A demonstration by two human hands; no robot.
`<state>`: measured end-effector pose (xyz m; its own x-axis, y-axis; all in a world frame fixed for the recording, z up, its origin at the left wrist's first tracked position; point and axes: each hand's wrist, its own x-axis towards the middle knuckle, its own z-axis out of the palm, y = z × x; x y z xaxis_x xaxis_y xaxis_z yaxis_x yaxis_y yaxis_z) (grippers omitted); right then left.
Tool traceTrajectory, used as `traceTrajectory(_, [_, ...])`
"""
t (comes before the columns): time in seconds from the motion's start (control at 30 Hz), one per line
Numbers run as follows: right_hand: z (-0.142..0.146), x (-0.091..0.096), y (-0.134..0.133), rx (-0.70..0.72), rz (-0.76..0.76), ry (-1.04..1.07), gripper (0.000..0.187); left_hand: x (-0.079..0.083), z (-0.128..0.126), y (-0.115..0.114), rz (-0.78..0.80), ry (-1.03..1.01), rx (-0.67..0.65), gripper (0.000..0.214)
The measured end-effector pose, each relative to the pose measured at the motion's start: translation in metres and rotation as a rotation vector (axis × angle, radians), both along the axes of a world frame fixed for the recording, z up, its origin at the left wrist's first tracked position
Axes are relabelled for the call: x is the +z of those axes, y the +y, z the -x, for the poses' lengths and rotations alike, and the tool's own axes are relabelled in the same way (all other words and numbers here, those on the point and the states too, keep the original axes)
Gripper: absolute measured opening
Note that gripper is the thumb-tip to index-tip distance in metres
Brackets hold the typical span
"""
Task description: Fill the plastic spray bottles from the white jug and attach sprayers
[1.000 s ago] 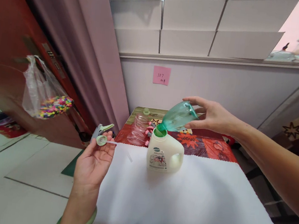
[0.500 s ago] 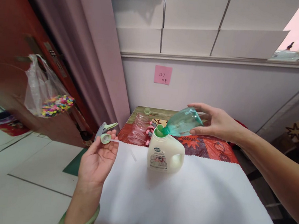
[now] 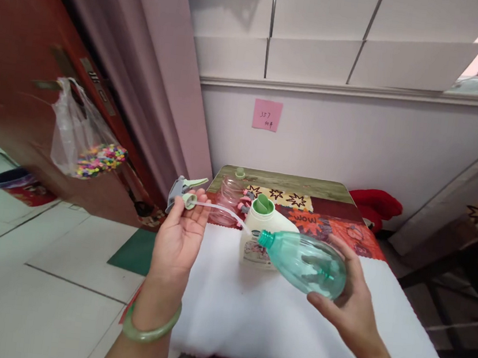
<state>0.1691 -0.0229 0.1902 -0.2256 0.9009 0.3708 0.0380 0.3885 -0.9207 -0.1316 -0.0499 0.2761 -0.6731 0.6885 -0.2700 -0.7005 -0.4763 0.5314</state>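
Observation:
My left hand point(image 3: 183, 230), palm up, holds a grey and pale green spray trigger head point(image 3: 182, 192) between thumb and fingers. From its collar a thin translucent tube point(image 3: 222, 209) runs right toward the bottle's mouth. My right hand point(image 3: 350, 303) grips the base end of a clear green bottle point(image 3: 305, 262), tilted nearly level with its open neck pointing left. Behind the bottle, a cream jug with a handle point(image 3: 252, 247) stands upright on the white cloth, partly hidden. A green spout point(image 3: 264, 204) shows in the jug's open mouth.
Pink clear bottles point(image 3: 228, 198) with pink and grey trigger heads lie behind the jug to the left. A small green cap point(image 3: 240, 173) sits at the table's back edge. White cloth point(image 3: 223, 310) covers the front; a pink note point(image 3: 266, 115) is on the wall.
My right hand has brought the green bottle away from the jug's mouth, down and nearer to me. The left hand with the spray trigger head has moved up and right, its tube nearing the bottle neck.

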Motion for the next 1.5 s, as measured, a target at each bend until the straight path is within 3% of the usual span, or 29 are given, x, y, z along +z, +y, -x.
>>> traceTrajectory(0.13, [0.010, -0.021, -0.025, -0.043, 0.041, 0.117, 0.082, 0.006, -0.014, -0.001, -0.005, 0.031, -0.008, 0.027])
traceTrajectory(0.37, [0.011, -0.027, -0.041, -0.059, 0.106, 0.150, 0.087, 0.004, -0.042, -0.010, -0.023, 0.064, -0.031, 0.021])
traceTrajectory(0.67, [0.037, -0.050, -0.062, -0.198, 0.048, 0.099, 0.090, -0.046, -0.082, -0.023, -0.011, 0.159, -0.307, 0.016])
traceTrajectory(0.83, [0.048, -0.059, -0.072, -0.205, 0.007, 0.093, 0.088, -0.061, -0.095, -0.032, -0.062, 0.198, -0.353, 0.019])
traceTrajectory(1.07, [0.054, -0.070, -0.079, -0.256, -0.130, 0.088, 0.093, -0.066, -0.101, -0.044, -0.088, 0.243, -0.382, 0.029])
traceTrajectory(1.3, [0.045, -0.074, -0.078, -0.387, -0.524, -0.090, 0.089, -0.067, -0.105, -0.054, -0.090, 0.301, -0.350, 0.024])
traceTrajectory(1.37, [0.043, -0.075, -0.081, -0.414, -0.576, -0.119, 0.090, -0.066, -0.106, -0.056, -0.106, 0.308, -0.342, 0.024])
traceTrajectory(1.43, [0.043, -0.073, -0.085, -0.412, -0.484, -0.088, 0.093, -0.066, -0.107, -0.058, -0.136, 0.317, -0.349, 0.025])
traceTrajectory(1.5, [0.044, -0.067, -0.091, -0.335, -0.206, 0.021, 0.092, -0.067, -0.106, -0.060, -0.170, 0.338, -0.366, 0.028])
